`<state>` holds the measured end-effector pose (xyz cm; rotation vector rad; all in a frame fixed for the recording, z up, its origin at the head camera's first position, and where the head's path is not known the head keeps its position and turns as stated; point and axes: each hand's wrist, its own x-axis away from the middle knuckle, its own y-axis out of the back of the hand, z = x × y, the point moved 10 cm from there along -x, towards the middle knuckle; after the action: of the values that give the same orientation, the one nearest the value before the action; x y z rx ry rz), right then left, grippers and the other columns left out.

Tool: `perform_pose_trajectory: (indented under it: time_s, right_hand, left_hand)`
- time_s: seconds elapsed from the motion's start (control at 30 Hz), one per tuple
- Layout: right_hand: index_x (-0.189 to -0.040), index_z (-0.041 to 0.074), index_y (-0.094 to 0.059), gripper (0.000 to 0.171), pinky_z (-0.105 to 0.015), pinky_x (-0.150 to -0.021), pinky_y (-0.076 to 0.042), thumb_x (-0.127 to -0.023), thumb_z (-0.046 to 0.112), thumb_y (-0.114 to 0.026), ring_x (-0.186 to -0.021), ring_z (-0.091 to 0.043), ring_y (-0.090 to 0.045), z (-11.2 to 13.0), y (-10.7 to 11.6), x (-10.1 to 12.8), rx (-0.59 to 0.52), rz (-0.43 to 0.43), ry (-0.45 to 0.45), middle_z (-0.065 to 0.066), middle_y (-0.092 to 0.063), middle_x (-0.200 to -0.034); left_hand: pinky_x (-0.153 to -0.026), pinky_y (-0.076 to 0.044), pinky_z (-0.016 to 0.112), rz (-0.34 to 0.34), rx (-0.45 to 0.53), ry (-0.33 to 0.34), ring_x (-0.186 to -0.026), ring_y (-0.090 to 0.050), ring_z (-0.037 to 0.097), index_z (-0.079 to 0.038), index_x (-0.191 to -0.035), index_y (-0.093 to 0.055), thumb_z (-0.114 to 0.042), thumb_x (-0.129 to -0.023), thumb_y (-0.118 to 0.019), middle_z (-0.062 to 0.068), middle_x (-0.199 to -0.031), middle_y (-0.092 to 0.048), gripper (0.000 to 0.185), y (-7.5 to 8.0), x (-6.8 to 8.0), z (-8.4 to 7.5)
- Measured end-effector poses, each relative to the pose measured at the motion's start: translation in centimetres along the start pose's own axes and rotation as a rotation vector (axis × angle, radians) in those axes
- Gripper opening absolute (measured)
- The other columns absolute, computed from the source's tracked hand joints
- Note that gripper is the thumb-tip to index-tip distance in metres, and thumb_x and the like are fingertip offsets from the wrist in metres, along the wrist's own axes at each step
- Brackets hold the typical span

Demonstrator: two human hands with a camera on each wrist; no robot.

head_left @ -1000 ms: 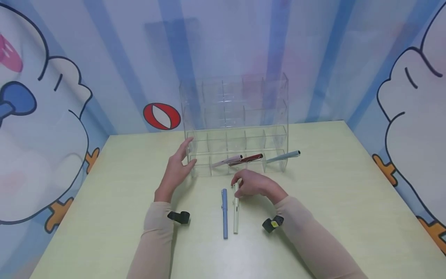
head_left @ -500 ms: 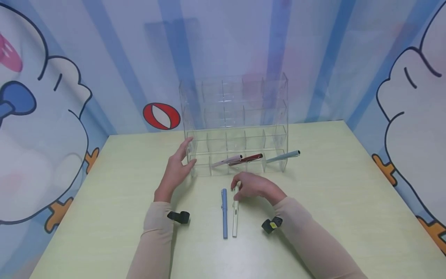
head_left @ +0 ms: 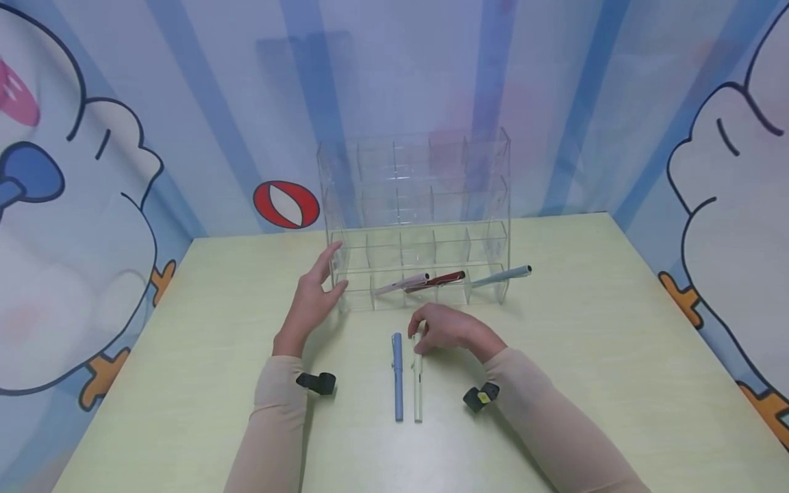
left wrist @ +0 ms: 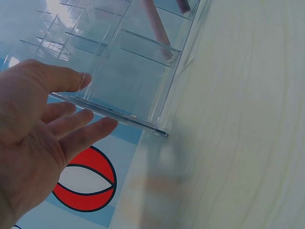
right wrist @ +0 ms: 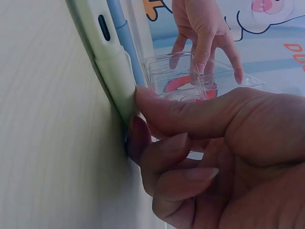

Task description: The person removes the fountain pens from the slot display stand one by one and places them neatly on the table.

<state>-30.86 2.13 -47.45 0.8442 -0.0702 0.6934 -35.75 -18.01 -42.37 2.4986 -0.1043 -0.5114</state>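
My right hand [head_left: 455, 326] pinches a whitish-green fountain pen [head_left: 418, 394] near its capped end, thumb against the cap in the right wrist view. The pen lies along the table, close over it. Parallel on its left is a blue pen [head_left: 397, 383]. My left hand [head_left: 308, 305] holds the left side of a clear tiered acrylic rack [head_left: 418, 244]; in the left wrist view the thumb [left wrist: 71, 80] is on one side of its side panel [left wrist: 133, 121], with the fingers on the other.
Leaning in the rack's lowest row are a pale pink pen [head_left: 403, 283], a dark red pen [head_left: 442, 280] and a teal pen [head_left: 502, 275]. Behind the table [head_left: 585, 329] hangs a printed blue-striped backdrop [head_left: 407, 68], with cartoon panels at both sides.
The white pen has slid slightly toward me, so its lower end is now level with the blue pen's. My right hand has shifted a little with it. My left hand has stayed put.
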Motion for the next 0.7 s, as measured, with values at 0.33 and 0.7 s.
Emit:
perform_pose_trajectory:
  time_s: [0.33, 0.7]
  right_hand:
    - [-0.105, 0.007, -0.071, 0.021, -0.026, -0.063, -0.046, -0.085, 0.005, -0.077, -0.075, -0.015, -0.055, 0.03, 0.21, -0.23, -0.021, -0.018, 0.003, -0.004, -0.062, -0.087]
    - [-0.107, 0.008, -0.071, 0.023, -0.027, -0.066, -0.048, -0.085, 0.005, -0.077, -0.078, -0.016, -0.058, -0.14, 0.11, -0.27, -0.034, -0.031, -0.016, -0.003, -0.064, -0.089]
  left_hand:
    - [-0.108, -0.043, 0.049, 0.003, 0.002, -0.004, -0.138, -0.042, 0.038, -0.028, -0.157, -0.031, -0.004, -0.096, -0.065, 0.008, -0.160, -0.033, 0.074, 0.07, -0.20, -0.16]
    - [-0.107, -0.043, 0.050, 0.003, -0.003, 0.003, -0.138, -0.043, 0.038, -0.020, -0.157, -0.032, -0.003, -0.096, -0.066, 0.009, -0.160, -0.033, 0.072, -0.04, -0.03, 0.09]
